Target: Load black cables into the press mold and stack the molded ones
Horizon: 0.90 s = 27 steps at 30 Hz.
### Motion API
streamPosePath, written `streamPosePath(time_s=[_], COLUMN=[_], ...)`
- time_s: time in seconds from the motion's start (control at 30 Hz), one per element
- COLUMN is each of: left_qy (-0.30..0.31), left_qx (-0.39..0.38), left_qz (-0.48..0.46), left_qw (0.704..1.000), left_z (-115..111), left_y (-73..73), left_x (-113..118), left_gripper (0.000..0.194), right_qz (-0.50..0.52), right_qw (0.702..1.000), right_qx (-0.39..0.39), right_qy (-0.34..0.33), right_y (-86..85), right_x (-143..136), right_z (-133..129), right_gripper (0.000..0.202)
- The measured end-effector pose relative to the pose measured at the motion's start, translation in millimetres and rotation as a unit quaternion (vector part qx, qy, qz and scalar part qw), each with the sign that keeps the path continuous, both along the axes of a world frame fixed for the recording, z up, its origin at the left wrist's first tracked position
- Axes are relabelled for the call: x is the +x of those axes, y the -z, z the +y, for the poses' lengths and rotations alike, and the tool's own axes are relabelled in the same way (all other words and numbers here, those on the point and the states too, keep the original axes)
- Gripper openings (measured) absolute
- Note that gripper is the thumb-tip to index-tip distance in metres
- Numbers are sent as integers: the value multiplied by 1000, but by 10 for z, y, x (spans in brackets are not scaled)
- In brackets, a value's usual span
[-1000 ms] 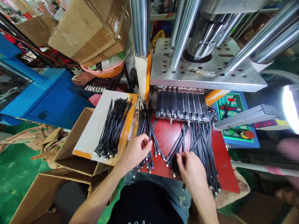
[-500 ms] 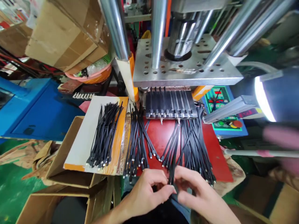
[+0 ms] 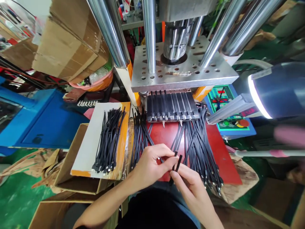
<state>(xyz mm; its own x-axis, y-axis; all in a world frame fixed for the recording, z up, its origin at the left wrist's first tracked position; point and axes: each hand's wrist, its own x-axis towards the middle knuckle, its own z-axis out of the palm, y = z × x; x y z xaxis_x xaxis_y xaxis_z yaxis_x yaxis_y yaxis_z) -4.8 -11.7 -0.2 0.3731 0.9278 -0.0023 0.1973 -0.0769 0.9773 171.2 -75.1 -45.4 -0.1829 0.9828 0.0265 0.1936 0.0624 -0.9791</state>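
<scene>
My left hand (image 3: 152, 163), fingers pinched, holds a short black cable end that pokes up at its fingertips. Close against it, my right hand (image 3: 189, 181) pinches a flat black cable (image 3: 179, 162) between thumb and forefinger; most of its length is hidden by the hands. Both hands are over the front of the red board (image 3: 226, 162). Beyond them sits a black mould block (image 3: 171, 106) with flat black cables laid in its slots and metal connectors along its front edge. A bundle of black cables (image 3: 201, 143) fans out at its right, another (image 3: 140, 136) at its left.
Above the block hangs a steel press plate (image 3: 183, 78) between upright rods. At left, a tied cable bundle (image 3: 109, 140) lies on a white board (image 3: 85, 149) above open cardboard boxes (image 3: 71, 178). A lit lamp (image 3: 274, 90) and a control panel (image 3: 228, 108) stand right.
Both hands have risen away from my body, toward the block. The cable ends now stick up between my fingertips. The view has shifted slightly.
</scene>
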Motion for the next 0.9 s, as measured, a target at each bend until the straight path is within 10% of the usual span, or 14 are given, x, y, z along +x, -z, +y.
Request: streamPosePath(time_s=[0.3, 0.5, 0.77, 0.9], left_qy=[-4, 12, 45, -1], left_qx=[-59, -172, -17, 68], left_qz=[-48, -141, -32, 24], left_qw=[997, 975, 998, 997], left_z=[-21, 94, 318, 736], left_y=[-46, -105, -174, -170], left_x=[13, -9, 31, 35], left_gripper=[21, 56, 24, 19], right_qz=[-31, -24, -18, -22], right_qw=[995, 995, 994, 999], right_qx=[77, 86, 68, -27], right_qy=[59, 40, 84, -28], right_y=[-31, -76, 135, 281], right_x=[112, -29, -217, -179], right_z=[3, 82, 108, -29], right_gripper=[29, 30, 37, 42])
